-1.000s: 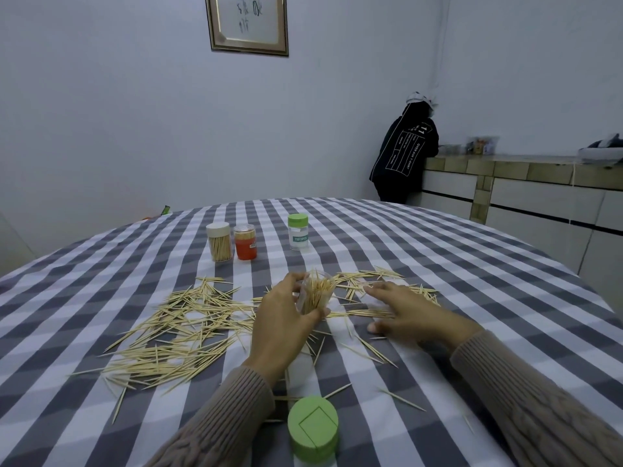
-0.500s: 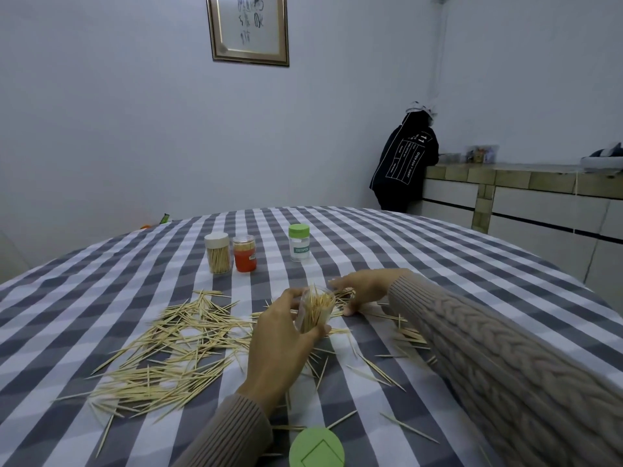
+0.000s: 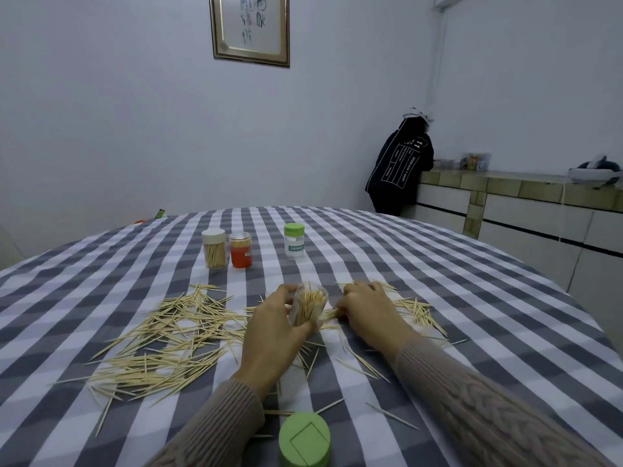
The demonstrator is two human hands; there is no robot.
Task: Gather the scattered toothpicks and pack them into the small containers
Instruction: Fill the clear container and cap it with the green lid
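Many toothpicks (image 3: 161, 335) litter the checked table (image 3: 472, 298) mid-frame; left hand (image 3: 273, 335) grips a clear jar (image 3: 308, 306), right hand (image 3: 365, 310) pinches toothpicks; white walls behind.

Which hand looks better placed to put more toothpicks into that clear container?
Probably the right hand. It rests on the loose toothpicks beside the container and seems to pinch a few. The left hand is busy gripping the container, open end up.

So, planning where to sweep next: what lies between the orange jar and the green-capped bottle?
Head view: only bare checked tablecloth between orange jar and green-capped bottle.
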